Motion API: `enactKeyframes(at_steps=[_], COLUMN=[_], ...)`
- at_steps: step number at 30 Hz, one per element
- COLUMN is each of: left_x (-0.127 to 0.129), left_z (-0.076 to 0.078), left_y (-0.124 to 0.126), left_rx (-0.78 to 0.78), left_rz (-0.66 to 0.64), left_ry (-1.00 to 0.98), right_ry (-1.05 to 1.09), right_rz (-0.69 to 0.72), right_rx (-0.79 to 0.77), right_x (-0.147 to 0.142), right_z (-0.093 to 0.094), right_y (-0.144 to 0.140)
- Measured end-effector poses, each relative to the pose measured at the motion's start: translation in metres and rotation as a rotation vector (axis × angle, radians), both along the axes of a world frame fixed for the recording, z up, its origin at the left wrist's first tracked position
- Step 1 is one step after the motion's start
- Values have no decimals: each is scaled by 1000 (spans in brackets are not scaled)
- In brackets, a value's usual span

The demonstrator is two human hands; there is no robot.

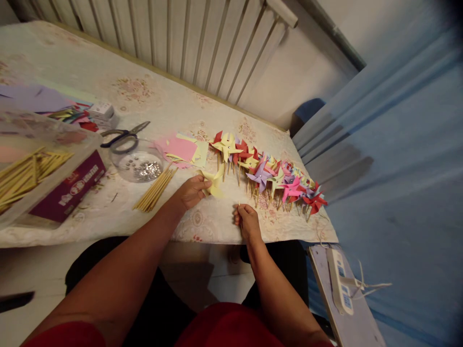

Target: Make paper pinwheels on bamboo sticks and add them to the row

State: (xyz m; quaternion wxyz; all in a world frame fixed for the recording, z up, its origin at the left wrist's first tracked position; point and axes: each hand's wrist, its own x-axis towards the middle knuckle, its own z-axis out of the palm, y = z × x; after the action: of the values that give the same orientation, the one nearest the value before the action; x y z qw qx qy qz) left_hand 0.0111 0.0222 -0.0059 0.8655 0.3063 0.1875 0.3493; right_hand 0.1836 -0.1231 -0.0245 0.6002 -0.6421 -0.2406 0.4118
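**Both hands on pinwheel parts at the table's near edge**

Your left arm reaches forward across the table (119, 91), wrist straight, and your left hand (191, 191) is pinched on a folded yellow paper piece (214, 181) that lies flat on the cloth, just short of the row of finished pinwheels (267, 173). Your right hand (246, 219) sits closer to you, near the table's edge, fingers curled and closed on a thin stick (238, 206); only its tip shows, pointing up and away from you, so its long axis runs roughly away from your body. The two hands are near each other but apart. A loose bundle of sticks (155, 190) lies left of your left hand, slanting toward the scissors (125, 137).
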Motion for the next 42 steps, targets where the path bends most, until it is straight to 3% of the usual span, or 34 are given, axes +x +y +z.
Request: enactKeyframes(at_steps=[42], left_x=[1], left_z=[-2], left_y=[0], left_rx=[28], left_rz=[3], left_ry=[0], right_ry=[-9], right_rz=[-10], right_rx=[-50], right_x=[-4], right_z=[11], right_y=[0])
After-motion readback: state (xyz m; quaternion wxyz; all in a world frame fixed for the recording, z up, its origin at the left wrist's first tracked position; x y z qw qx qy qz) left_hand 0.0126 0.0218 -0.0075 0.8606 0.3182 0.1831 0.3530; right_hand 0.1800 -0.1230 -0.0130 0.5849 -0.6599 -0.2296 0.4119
